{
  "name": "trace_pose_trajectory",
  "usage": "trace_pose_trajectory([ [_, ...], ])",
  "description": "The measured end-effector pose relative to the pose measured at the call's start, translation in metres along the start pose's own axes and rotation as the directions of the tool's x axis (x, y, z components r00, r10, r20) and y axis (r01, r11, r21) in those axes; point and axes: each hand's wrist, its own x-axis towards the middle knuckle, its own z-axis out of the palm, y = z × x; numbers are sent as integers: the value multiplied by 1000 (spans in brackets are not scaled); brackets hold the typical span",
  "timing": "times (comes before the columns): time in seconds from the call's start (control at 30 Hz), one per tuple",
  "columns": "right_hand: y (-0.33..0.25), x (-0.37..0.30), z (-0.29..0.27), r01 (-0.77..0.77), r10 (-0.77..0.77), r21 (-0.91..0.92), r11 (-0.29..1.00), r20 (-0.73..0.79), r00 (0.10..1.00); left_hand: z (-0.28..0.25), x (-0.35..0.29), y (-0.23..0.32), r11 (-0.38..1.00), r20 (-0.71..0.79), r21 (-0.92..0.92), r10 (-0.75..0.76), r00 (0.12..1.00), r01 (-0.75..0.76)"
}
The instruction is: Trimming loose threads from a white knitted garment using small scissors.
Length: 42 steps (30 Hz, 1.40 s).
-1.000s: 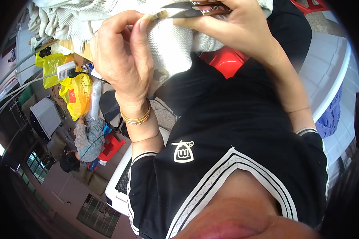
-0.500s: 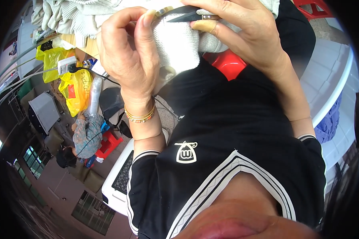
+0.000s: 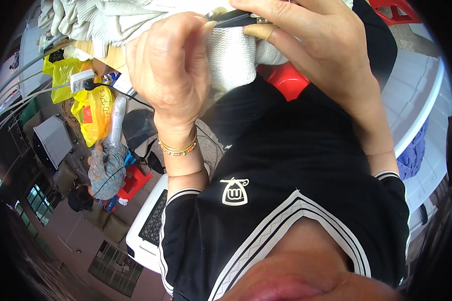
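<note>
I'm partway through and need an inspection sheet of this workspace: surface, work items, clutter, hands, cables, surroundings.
Surface: light wooden tabletop, largely covered by a heap of pale knit fabric.
Work items: white knit piece hanging below a dark-bladed tool; exact tool type unclear.
Clutter: yellow plastic bags and a clear-wrapped roll on the left.
Left hand: pinching near the blade; exact grip partly hidden.
Right hand: holding the tool; tan covering on the thumb.
Cables: black cable plugged into a white power strip.
Surroundings: another person seated on a red stool; white surface at right.
</note>
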Motion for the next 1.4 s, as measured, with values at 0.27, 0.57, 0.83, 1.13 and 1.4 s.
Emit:
trace_pose_trajectory([
  [0.27, 13, -2, 19, 71, -74, -136, 988, -17, 997, 0, -5, 5, 989, -5, -138, -58, 998, 57],
  [0.57, 11, -13, -17, -181, 145, 183, 966, 195, 970, -15, -22, 21, 989, 87, 25, -146, 985, 144],
  [0.83, 15, -20, -1, -152, 120, 223, 963, 151, 981, -18, -24, 27, 978, 165, 107, -196, 967, 180],
  [1.13, 13, -24, 12, -141, 116, 194, 971, 136, 984, -14, -23, 30, 970, 139, 162, -206, 969, 183],
  [1.4, 15, -29, 30, -74, 80, 235, 969, -14, 997, -14, -25, 28, 966, 132, 175, -215, 968, 191],
])
